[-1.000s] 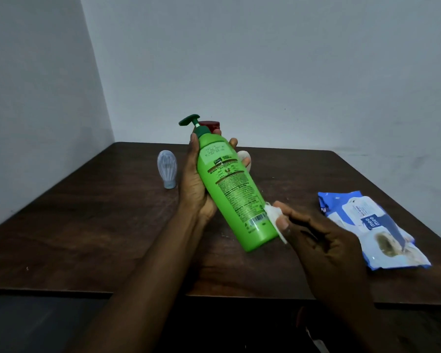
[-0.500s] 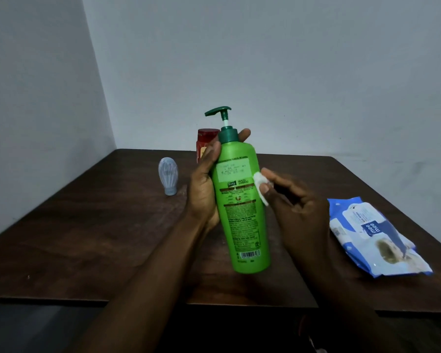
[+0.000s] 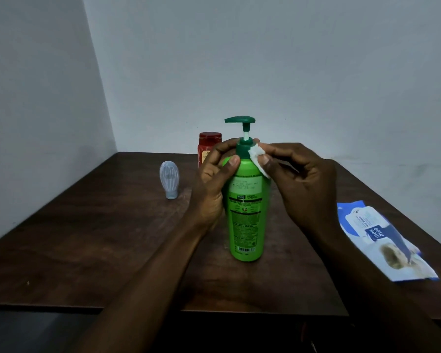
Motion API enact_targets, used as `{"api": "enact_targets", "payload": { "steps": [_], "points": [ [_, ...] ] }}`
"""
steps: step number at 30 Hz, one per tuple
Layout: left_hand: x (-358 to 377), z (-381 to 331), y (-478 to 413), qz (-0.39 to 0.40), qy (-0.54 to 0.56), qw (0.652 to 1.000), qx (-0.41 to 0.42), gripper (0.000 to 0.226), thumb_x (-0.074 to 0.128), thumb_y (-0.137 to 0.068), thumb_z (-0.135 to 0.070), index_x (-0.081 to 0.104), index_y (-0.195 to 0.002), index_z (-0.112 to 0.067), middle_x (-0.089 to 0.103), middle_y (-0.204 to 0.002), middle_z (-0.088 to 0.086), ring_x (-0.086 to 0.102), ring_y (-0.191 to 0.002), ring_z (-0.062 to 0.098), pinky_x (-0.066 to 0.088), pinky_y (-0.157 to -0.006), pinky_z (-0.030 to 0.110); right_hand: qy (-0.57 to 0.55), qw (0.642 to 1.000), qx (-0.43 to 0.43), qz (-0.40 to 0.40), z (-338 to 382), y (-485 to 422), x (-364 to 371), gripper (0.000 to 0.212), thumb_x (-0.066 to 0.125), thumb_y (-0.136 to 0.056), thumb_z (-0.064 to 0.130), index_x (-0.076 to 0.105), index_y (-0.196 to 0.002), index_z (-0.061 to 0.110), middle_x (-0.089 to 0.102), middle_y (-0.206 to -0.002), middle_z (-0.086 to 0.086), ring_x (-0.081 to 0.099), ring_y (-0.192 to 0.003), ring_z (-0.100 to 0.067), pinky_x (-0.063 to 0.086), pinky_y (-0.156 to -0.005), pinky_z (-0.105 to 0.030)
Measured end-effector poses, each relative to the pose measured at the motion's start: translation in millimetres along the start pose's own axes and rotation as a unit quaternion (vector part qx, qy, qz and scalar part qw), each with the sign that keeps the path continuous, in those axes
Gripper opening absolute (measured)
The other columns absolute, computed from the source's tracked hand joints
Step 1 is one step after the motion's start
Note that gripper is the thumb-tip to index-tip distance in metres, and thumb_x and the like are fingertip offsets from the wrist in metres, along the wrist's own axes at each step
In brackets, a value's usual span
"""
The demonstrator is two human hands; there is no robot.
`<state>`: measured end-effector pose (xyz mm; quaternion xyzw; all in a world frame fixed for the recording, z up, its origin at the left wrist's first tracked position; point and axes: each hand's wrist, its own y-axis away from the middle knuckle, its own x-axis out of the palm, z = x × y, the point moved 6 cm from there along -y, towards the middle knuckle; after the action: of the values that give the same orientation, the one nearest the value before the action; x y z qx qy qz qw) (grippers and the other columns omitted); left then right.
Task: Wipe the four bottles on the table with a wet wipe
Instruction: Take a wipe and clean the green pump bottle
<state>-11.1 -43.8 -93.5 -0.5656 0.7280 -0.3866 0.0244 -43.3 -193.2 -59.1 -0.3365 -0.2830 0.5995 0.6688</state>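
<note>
Your left hand (image 3: 211, 184) has its grip clamped around the upright green pump bottle (image 3: 246, 212), long axis vertical, nozzle pointing left, over the middle of the tabletop (image 3: 99, 238). Your right hand (image 3: 303, 184) pinches the wet wipe (image 3: 258, 159) against its collar. A red bottle (image 3: 209, 146) stands behind, a pale bottle (image 3: 169, 179) left, the wipes pack (image 3: 382, 240) by the right edge.

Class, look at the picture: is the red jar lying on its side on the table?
No, the red jar stands upright on the table, behind the left hand that holds the green bottle.
</note>
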Motion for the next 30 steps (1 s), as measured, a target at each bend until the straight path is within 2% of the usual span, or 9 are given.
{"api": "enact_targets", "payload": {
  "steps": [7,10,12,14,16,20,25,27,30],
  "points": [
    [4.8,-2.6,1.9,0.018,-0.030,0.999,0.007,0.030,0.050,-0.098,-0.007,0.055,-0.127,-0.013,0.064,-0.131,0.010,0.061,-0.121,0.026,0.051,-0.099,0.038,0.010,0.998,0.060,-0.018,-9.1,-1.4,-7.0,0.012,0.074,-0.089,0.011,0.078,-0.100,0.015,0.078,-0.093,0.006,0.074,-0.091,-0.007,0.057,-0.081,-0.024],
    [7.8,-1.3,6.6,0.022,-0.079,0.997,-0.003,0.035,0.059,-0.095,-0.008,0.056,-0.128,-0.019,0.067,-0.125,0.004,0.064,-0.115,0.020,0.053,-0.094,0.034,0.036,0.995,0.096,-0.010,-15.5,-8.3,-11.1,0.009,0.072,-0.092,0.024,0.079,-0.096,0.022,0.078,-0.092,0.008,0.074,-0.092,-0.009,0.060,-0.087,-0.039],
    [8.7,2.6,14.2,0.017,-0.133,0.991,-0.020,0.041,0.066,-0.089,-0.010,0.056,-0.127,-0.021,0.070,-0.118,0.003,0.068,-0.108,0.019,0.057,-0.087,0.032,0.067,0.993,0.097,-0.011,-16.1,-6.9,-12.1,0.013,0.070,-0.093,0.030,0.079,-0.099,0.022,0.078,-0.092,0.010,0.074,-0.092,-0.006,0.060,-0.086,-0.037],
    [8.0,8.5,22.1,0.005,-0.181,0.983,-0.034,0.038,0.071,-0.084,-0.014,0.060,-0.119,-0.024,0.074,-0.106,0.001,0.072,-0.099,0.020,0.059,-0.081,0.032,0.112,0.991,0.059,-0.035,-8.9,-0.1,-13.8,0.015,0.070,-0.094,0.028,0.079,-0.103,0.021,0.076,-0.093,0.014,0.072,-0.089,0.003,0.057,-0.080,-0.021],
    [7.3,11.6,26.2,-0.008,-0.207,0.978,-0.037,0.033,0.073,-0.082,-0.020,0.062,-0.112,-0.027,0.076,-0.099,-0.005,0.074,-0.094,0.017,0.060,-0.078,0.029,0.149,0.987,-0.004,-0.063,1.8,9.5,-14.8,0.018,0.071,-0.093,0.022,0.078,-0.108,0.015,0.076,-0.099,0.011,0.071,-0.092,0.005,0.053,-0.080,-0.014],
    [6.5,12.8,24.5,-0.019,-0.223,0.974,-0.030,0.029,0.072,-0.086,-0.016,0.062,-0.111,-0.025,0.075,-0.096,-0.004,0.073,-0.091,0.013,0.059,-0.074,0.026,0.205,0.964,-0.151,-0.070,13.9,25.6,-8.4,0.020,0.077,-0.089,0.007,0.076,-0.108,0.004,0.075,-0.108,-0.004,0.072,-0.102,-0.014,0.054,-0.093,-0.028],
    [5.5,17.8,29.2,-0.063,-0.271,0.960,0.027,0.033,0.069,-0.091,-0.017,0.060,-0.121,-0.029,0.073,-0.107,0.004,0.072,-0.097,0.017,0.061,-0.079,0.038,0.251,0.942,-0.214,-0.057,21.2,26.3,1.8,0.019,0.078,-0.087,0.004,0.077,-0.106,0.003,0.075,-0.102,-0.009,0.070,-0.096,-0.021,0.055,-0.089,-0.029],
    [6.2,18.6,31.4,-0.097,-0.307,0.945,0.058,0.032,0.067,-0.090,-0.015,0.061,-0.119,-0.025,0.073,-0.097,0.002,0.071,-0.088,0.012,0.060,-0.073,0.032,0.260,0.939,-0.220,-0.049,24.7,24.2,6.4,0.019,0.079,-0.085,0.002,0.078,-0.104,0.003,0.075,-0.100,-0.009,0.069,-0.094,-0.021,0.054,-0.088,-0.026],
    [12.3,15.7,37.0,-0.138,-0.345,0.922,0.105,0.021,0.059,-0.089,-0.015,0.064,-0.108,-0.010,0.066,-0.081,-0.007,0.062,-0.073,-0.002,0.047,-0.065,0.012,0.278,0.933,-0.228,-0.023,31.6,23.4,21.1,0.020,0.080,-0.083,0.002,0.078,-0.102,0.002,0.076,-0.097,-0.009,0.066,-0.092,-0.022,0.051,-0.086,-0.021]
  ]
}}
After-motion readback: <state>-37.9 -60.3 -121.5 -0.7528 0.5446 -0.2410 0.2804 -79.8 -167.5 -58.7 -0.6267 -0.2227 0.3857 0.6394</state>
